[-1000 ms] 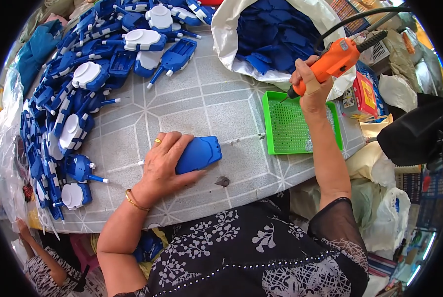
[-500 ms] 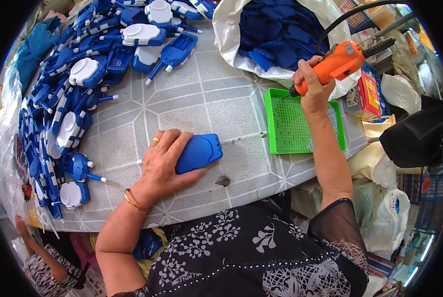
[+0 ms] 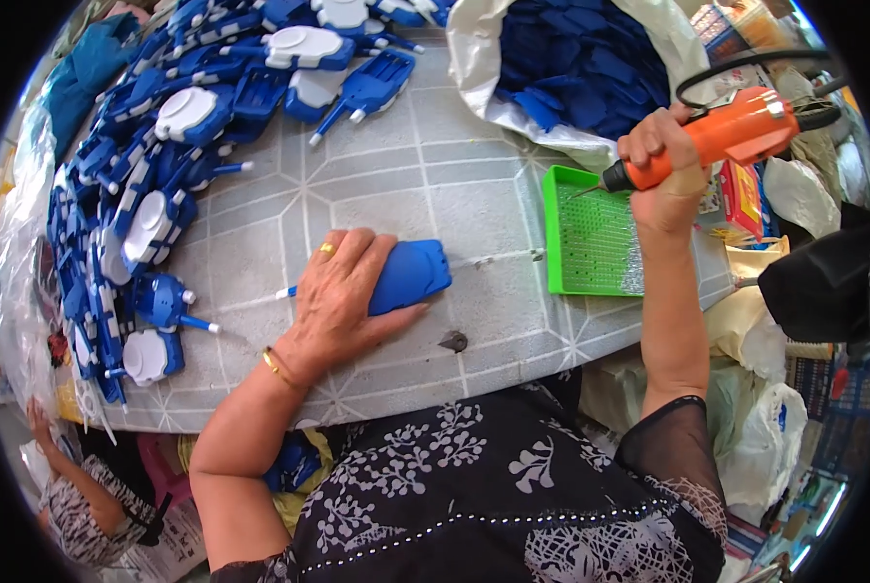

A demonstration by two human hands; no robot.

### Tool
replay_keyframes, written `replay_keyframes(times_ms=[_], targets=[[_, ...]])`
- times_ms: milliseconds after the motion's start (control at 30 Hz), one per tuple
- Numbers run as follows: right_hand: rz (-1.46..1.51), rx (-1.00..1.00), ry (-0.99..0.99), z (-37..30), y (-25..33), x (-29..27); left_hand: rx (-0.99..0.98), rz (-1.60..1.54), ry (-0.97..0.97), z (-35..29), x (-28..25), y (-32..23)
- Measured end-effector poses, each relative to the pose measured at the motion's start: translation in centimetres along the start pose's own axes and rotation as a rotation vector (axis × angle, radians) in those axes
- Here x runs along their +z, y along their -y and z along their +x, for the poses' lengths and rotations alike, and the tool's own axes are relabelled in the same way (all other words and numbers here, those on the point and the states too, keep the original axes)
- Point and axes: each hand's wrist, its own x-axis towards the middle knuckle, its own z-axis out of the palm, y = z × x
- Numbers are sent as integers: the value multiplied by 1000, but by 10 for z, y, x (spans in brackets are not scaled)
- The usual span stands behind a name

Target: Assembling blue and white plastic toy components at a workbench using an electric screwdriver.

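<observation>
My left hand (image 3: pixel 343 301) is wrapped over a blue plastic casing (image 3: pixel 411 277), holding it down on the table (image 3: pixel 484 233). A short white tip sticks out from the hand's left side, and the palm hides the middle of the casing. In my right hand (image 3: pixel 663 160) is an orange electric screwdriver (image 3: pixel 722 141), with my fingers closed round its front end. Its thin bit points left, above the far edge of a green perforated tray (image 3: pixel 555 233). Small silvery pieces, perhaps screws, lie at the tray's right side, partly behind my forearm.
Many blue-and-white handled casings (image 3: pixel 187 115) are heaped along the table's left and far side. A white sack (image 3: pixel 474 73) of flat blue parts (image 3: pixel 586 63) stands at the far right. A small dark cone (image 3: pixel 452 340) lies near the front edge. Another person's arm (image 3: pixel 75 471) shows at lower left.
The whole view has shifted a little, so the table's things appear further right. My right hand has moved the screwdriver rightward, and its bit now lies flatter. My left hand keeps its hold on the casing.
</observation>
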Motion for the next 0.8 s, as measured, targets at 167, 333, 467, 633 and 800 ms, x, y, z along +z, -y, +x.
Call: replay_keyframes(times_ms=[167, 333, 467, 633, 800], targets=[[75, 164, 221, -41, 7, 62, -28, -7, 3, 2, 4, 2], [93, 212, 412, -64, -7, 96, -10, -27, -9, 1, 5, 5], [54, 192, 434, -68, -18, 103, 1, -35, -16, 1, 5, 6], [60, 221, 359, -71, -26, 104, 1, -46, -30, -1, 7, 9], [50, 184, 398, -71, -29, 100, -17, -54, -14, -1, 6, 9]])
